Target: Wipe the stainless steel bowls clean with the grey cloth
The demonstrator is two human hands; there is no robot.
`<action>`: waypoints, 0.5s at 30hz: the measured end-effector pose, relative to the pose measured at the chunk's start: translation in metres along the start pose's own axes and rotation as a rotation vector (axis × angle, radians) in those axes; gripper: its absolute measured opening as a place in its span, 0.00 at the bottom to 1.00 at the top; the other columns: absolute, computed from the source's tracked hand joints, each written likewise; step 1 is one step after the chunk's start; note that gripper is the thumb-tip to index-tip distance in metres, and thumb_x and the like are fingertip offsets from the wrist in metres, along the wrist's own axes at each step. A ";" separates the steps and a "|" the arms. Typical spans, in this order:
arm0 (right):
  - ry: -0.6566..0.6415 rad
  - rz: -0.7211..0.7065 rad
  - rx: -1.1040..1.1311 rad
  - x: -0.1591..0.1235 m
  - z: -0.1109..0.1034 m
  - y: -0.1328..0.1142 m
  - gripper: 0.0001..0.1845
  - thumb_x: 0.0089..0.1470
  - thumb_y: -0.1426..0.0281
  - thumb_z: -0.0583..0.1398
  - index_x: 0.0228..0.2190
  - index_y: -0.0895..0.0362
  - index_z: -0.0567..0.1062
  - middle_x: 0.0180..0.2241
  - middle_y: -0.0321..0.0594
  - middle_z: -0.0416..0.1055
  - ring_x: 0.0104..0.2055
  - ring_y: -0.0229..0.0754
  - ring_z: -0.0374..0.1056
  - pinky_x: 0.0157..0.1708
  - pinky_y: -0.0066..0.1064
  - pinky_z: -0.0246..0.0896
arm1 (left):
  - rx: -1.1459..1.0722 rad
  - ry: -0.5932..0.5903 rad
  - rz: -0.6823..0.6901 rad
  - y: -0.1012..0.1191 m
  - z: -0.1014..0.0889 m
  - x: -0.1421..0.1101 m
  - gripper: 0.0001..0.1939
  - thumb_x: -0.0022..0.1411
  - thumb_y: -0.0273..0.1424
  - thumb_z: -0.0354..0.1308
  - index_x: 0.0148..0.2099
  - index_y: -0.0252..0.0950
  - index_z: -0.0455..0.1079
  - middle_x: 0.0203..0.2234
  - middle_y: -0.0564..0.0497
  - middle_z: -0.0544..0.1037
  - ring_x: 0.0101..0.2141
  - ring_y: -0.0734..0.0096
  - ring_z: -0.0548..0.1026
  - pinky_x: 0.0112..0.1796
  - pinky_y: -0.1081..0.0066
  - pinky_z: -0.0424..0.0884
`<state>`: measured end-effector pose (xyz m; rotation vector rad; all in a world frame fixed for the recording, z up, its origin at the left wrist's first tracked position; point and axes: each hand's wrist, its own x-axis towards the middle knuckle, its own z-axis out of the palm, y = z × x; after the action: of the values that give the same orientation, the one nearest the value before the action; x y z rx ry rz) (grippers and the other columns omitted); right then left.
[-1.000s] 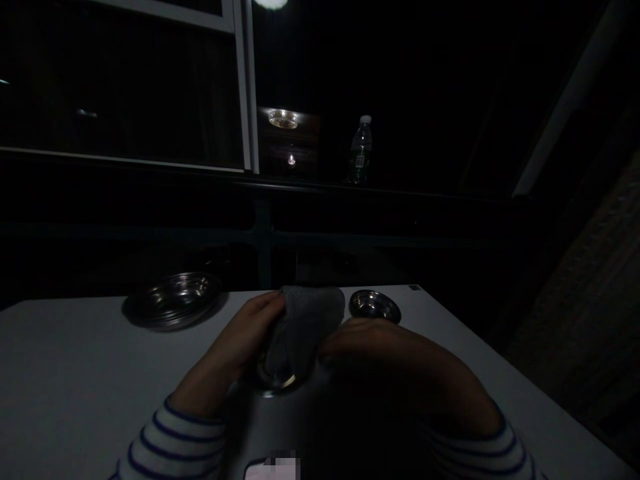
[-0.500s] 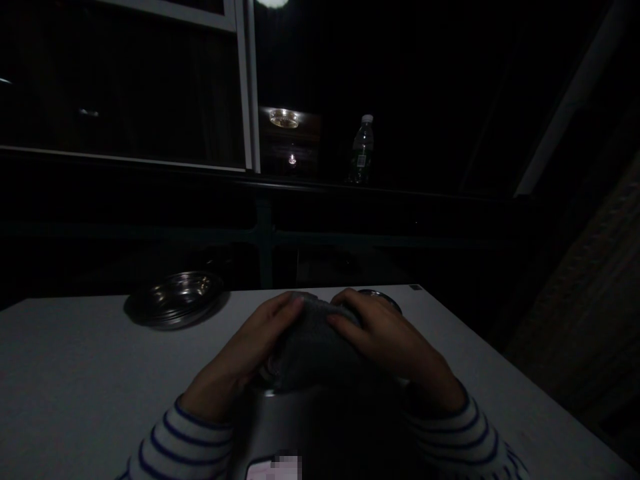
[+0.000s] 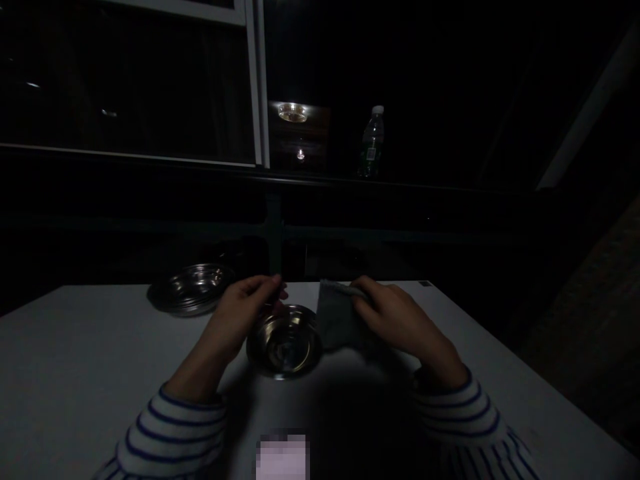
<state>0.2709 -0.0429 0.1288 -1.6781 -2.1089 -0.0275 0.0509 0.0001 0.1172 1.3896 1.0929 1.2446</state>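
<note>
A dark grey cloth (image 3: 337,320) hangs from my right hand (image 3: 393,317), its upper edge pinched between thumb and fingers. To the left of the cloth is a shiny metal bowl (image 3: 286,347), its hollow facing me. My left hand (image 3: 243,307) is at the bowl's upper left, the thumb bent over close to the curled fingers. Whether those fingers grip the bowl's rim or anything else is too dark to make out.
A stack of metal bowls (image 3: 190,290) stands at the back left of the white table (image 3: 100,373). A pixelated pinkish patch (image 3: 283,457) is at the near edge. Behind the table, a plastic bottle (image 3: 371,143) stands on the ledge by the window.
My hands have moved apart. The left one has let go of the cloth, which now hangs from the right hand alone. The bowl, mostly covered before, is in plain sight.
</note>
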 end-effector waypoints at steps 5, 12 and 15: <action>0.029 0.091 -0.312 0.004 0.007 -0.007 0.11 0.55 0.68 0.47 0.36 0.58 0.67 0.29 0.44 0.72 0.31 0.46 0.69 0.26 0.31 0.51 | 0.296 0.175 -0.029 -0.034 -0.030 -0.008 0.17 0.51 0.44 0.54 0.29 0.34 0.68 0.15 0.56 0.67 0.17 0.73 0.65 0.22 0.72 0.60; -0.143 -0.174 -0.249 0.000 0.063 -0.057 0.12 0.53 0.70 0.49 0.38 0.60 0.67 0.33 0.46 0.72 0.34 0.47 0.69 0.32 0.35 0.58 | 0.196 0.103 -0.277 -0.096 -0.040 -0.035 0.23 0.51 0.50 0.51 0.35 0.34 0.65 0.19 0.52 0.73 0.18 0.70 0.69 0.23 0.69 0.63; -0.217 -0.254 -0.200 -0.005 0.087 -0.070 0.13 0.53 0.69 0.49 0.38 0.60 0.68 0.35 0.47 0.72 0.35 0.49 0.69 0.32 0.36 0.60 | -0.036 0.005 -0.380 -0.100 -0.032 -0.041 0.22 0.48 0.49 0.54 0.33 0.34 0.64 0.18 0.53 0.72 0.17 0.73 0.68 0.20 0.72 0.60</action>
<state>0.1780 -0.0417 0.0664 -1.5684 -2.5473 -0.1440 0.0132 -0.0218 0.0139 1.0887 1.2628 0.9858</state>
